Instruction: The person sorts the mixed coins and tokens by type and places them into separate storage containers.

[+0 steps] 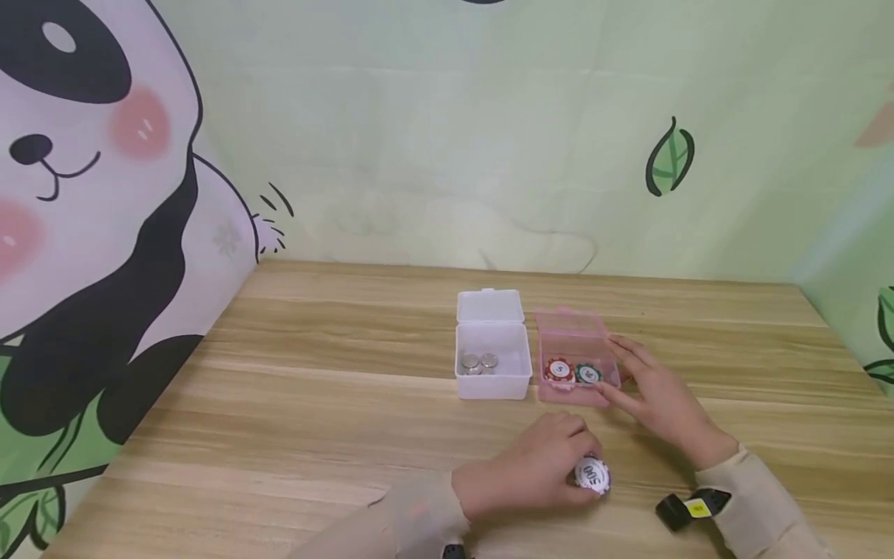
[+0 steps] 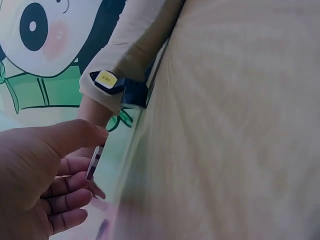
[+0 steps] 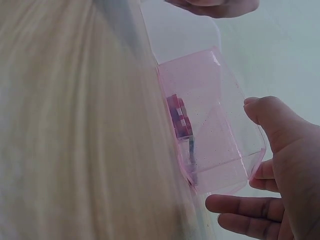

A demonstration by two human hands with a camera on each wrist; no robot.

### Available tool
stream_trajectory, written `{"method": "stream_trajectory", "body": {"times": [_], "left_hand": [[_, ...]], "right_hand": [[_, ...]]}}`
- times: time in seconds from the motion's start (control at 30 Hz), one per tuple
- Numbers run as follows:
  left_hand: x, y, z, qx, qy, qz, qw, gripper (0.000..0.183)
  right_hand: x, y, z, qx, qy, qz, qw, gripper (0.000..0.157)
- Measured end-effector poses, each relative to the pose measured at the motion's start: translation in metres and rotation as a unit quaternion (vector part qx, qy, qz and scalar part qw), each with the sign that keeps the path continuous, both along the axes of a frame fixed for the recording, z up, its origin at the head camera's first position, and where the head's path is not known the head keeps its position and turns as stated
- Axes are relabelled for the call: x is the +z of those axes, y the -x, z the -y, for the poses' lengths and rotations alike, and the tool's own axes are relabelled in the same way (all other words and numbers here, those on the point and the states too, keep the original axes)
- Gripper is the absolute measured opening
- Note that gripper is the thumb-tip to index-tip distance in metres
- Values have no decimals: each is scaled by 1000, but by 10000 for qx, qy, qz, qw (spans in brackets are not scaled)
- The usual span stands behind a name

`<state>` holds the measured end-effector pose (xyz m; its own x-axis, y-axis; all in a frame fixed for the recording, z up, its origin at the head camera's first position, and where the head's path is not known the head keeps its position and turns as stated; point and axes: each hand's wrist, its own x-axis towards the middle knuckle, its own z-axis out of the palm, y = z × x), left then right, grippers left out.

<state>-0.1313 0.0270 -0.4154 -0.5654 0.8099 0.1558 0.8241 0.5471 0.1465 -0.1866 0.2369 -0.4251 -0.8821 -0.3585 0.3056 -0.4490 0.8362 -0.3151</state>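
Note:
My left hand (image 1: 538, 462) pinches a white poker chip (image 1: 592, 475) marked 500 between thumb and fingers, in front of the boxes. In the left wrist view that chip (image 2: 95, 162) shows edge-on, with dark stripes on its rim. My right hand (image 1: 660, 396) holds the right side of an open pink see-through box (image 1: 573, 397), thumb near the front corner and fingers farther back. Inside the box lie a red poker chip (image 1: 559, 369) and a green one (image 1: 589, 374). In the right wrist view, the thumb (image 3: 262, 107) is at the pink box's (image 3: 200, 85) rim.
Left of the pink box stands a white box (image 1: 492, 387) with its lid (image 1: 490, 307) tipped back and several silver discs (image 1: 489, 360) inside. Both boxes rest on the wooden table (image 1: 314, 435). A panda-printed backdrop (image 1: 419, 140) rises behind the table.

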Motion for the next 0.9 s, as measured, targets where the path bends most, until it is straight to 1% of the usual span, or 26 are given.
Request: {"method": "stream_trajectory", "body": {"times": [0.13,0.5,0.7,0.77,0.9], "left_hand": [[6,6,2,39,-30,-70,10000,38],[24,26,13,243,-167,-715,9970,37],[36,35,17,417,-12,-703,9967,38],[38,40,19,475,9,-762,9960,38],[42,49,23,629,21,-717,9954,37]], "right_hand": [[-1,0,0,-2,19,-1,10000,66],[-2,1,0,58,-11,-145,9999,66],[0,1,1,26,-9,-113,9999,65],[0,0,1,-1,-10,-66,10000,66],[1,0,1,-20,-6,25,10000,67]]}}
